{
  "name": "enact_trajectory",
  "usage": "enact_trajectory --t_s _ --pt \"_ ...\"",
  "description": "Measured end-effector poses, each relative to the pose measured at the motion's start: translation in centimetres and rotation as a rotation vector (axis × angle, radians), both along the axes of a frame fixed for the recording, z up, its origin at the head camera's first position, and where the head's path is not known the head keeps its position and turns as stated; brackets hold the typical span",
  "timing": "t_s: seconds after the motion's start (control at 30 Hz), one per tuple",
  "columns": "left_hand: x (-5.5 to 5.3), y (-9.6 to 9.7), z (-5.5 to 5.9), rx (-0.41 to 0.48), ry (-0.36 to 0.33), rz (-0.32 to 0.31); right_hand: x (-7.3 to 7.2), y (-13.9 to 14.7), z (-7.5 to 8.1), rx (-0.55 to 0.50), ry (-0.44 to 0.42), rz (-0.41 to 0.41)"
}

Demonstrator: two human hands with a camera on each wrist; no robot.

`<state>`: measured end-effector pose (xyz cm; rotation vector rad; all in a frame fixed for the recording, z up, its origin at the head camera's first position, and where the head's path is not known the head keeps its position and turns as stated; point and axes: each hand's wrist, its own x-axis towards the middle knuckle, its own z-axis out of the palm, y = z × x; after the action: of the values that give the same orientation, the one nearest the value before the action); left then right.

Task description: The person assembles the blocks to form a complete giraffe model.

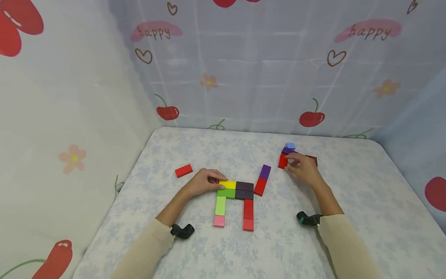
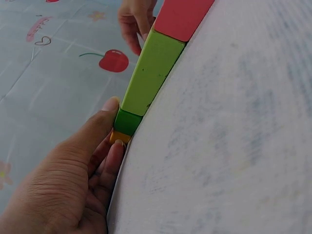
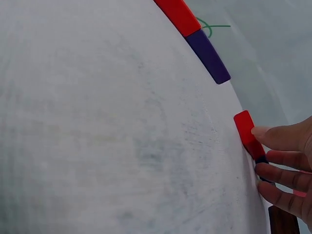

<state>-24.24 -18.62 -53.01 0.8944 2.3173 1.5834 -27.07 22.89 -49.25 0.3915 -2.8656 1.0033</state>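
Note:
My left hand [image 1: 205, 181] pinches the left end of a yellow block [image 1: 228, 184], thumb against the adjoining green block [image 1: 226, 193]. Two dark blocks [image 1: 244, 190] sit at their right. Below hang a light green block [image 1: 220, 205] over a pink one [image 1: 219, 221], and two red blocks [image 1: 248, 215]. At the back right, my right hand [image 1: 304, 169] holds a red block [image 1: 282, 161] between thumb and fingers; the thumb lies on its side in the right wrist view. A purple block [image 1: 289, 150] adjoins its far end, partly behind the fingers.
Between the hands, a purple block [image 1: 265, 171] and a red one [image 1: 260, 187] form a slanted strip. A single red block [image 1: 183, 171] lies at the left. A blue block [image 1: 290, 146] and a brown block [image 1: 312, 159] lie around the right hand. Printed curtains enclose the table.

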Motion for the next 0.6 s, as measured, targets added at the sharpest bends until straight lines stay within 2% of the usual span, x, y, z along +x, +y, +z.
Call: enact_trajectory --t_s 0.23,0.6 --pt "0.2 0.1 0.2 0.01 -0.025 0.01 -1.2 -0.2 0.4 0.03 -0.039 0.044" --pt "0.1 -0.1 -0.1 -0.001 0.008 0.013 -2.6 -1.9 0.8 -0.016 -0.086 0.093"
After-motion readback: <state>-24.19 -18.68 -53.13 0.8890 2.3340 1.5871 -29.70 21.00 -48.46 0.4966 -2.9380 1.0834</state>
